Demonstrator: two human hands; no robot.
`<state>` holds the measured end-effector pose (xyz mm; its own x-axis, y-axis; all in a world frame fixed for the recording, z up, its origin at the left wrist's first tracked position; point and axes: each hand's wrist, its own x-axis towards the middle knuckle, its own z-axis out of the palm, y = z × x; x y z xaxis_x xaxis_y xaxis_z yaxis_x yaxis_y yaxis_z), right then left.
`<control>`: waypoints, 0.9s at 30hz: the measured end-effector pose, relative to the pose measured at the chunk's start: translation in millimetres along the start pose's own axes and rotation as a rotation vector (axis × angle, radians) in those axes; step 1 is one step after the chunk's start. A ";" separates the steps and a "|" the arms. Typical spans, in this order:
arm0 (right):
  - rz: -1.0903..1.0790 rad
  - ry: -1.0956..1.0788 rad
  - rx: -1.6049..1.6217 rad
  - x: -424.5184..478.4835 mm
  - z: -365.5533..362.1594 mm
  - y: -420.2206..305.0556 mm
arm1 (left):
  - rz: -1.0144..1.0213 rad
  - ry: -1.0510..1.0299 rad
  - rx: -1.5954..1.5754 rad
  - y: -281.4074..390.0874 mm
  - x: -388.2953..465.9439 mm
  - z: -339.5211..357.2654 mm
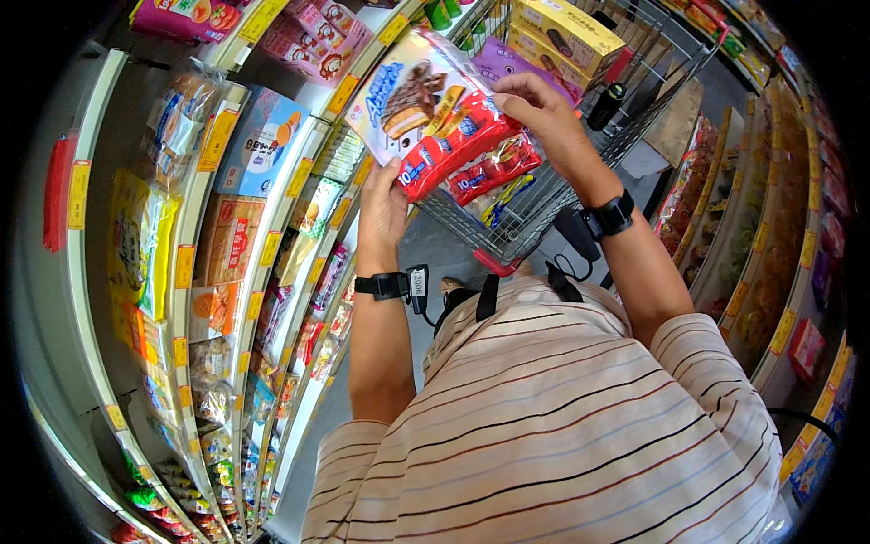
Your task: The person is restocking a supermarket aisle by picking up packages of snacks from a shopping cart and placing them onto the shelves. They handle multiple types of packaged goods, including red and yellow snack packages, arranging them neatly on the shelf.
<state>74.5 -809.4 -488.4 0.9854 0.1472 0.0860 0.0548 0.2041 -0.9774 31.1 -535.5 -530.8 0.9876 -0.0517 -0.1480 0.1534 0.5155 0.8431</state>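
A red and cream snack-cake bag [428, 109] is tilted in front of me, held between both hands. Its front shows a chocolate-coated cake and bears writing. My left hand [380, 204] grips the bag's lower left corner, the fingers partly hidden behind it. At the upper right edge, my right hand [537, 102] has its thumb and fingers on the bag. Beneath it, a second red bag [499, 170] of similar print lies in a wire shopping cart [510, 234]. Also in the cart are yellow cartons [564, 34] and a purple pack [513, 64].
Close on the left, store shelves [183, 265] hold packaged snacks, including a light-blue box [262, 139]. More stocked shelves [754, 265] run along the right. A black bottle [607, 107] stands by the cart's right side. Grey floor [431, 238] shows between the left shelves and the cart.
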 end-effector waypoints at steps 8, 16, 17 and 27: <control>-0.611 -0.250 -0.377 -50.7 91.8 -84.9 | -0.003 -0.049 -0.270 17.5 -16.6 18.8; -0.781 -0.578 -0.355 -82.4 135.8 -93.0 | 0.118 -0.083 -0.490 21.1 -64.8 40.0; -0.764 -0.611 -0.353 -85.1 138.9 -89.4 | 0.126 -0.086 -0.499 19.2 -66.7 40.0; -0.738 -0.700 -0.349 -95.5 149.2 -72.9 | 0.151 -0.118 -0.516 14.5 -68.7 33.2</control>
<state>-47.7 -694.0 -396.5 0.3850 0.6445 0.6606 0.7503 0.1982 -0.6307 -33.4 -552.9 -491.2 0.9989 -0.0249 0.0389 0.0030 0.8755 0.4833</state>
